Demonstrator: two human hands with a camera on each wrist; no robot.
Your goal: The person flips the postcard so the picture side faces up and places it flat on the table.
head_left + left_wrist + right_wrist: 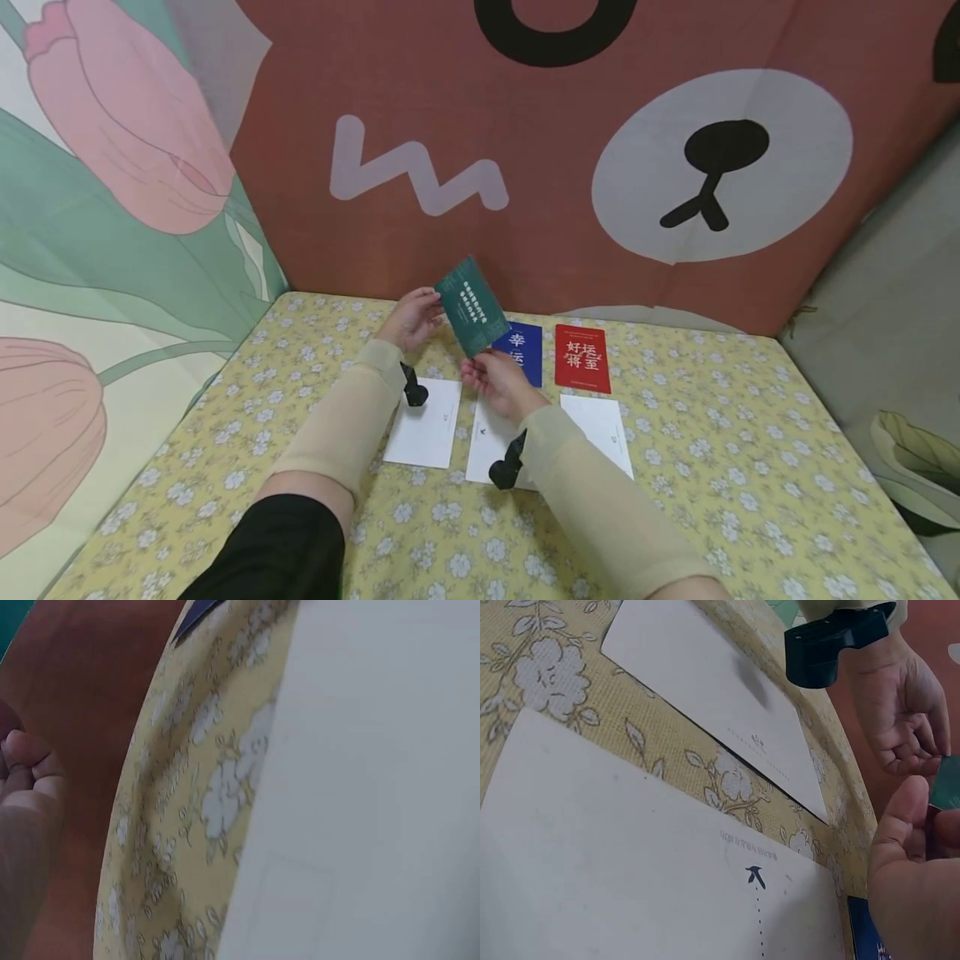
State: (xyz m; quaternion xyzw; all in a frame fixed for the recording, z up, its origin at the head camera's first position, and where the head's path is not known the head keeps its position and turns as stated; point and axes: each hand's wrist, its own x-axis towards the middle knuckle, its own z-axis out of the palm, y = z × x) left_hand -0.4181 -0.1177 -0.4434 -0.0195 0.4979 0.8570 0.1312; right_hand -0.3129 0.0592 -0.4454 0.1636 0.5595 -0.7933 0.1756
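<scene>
A dark green card (pixel 471 306) with white lettering is held up, tilted, above the far part of the table. My left hand (pixel 415 319) pinches its left edge. At the lower corner, my right hand (pixel 501 382) grips it between thumb and fingers. In the right wrist view both the left hand (pixel 904 705) and the right hand (pixel 915 885) meet at the green card (pixel 946 784). Behind the right hand lies a blue card (pixel 528 354), partly covered by the green one. Beside it on the right is a red card (pixel 582 358).
Nearer me lie a white card (pixel 423 425) on the left, another white card (pixel 487 446) under my right wrist, and a third white card (pixel 603 425) partly behind my forearm. The floral tablecloth (pixel 720 483) ends against a printed bear backdrop (pixel 420 258).
</scene>
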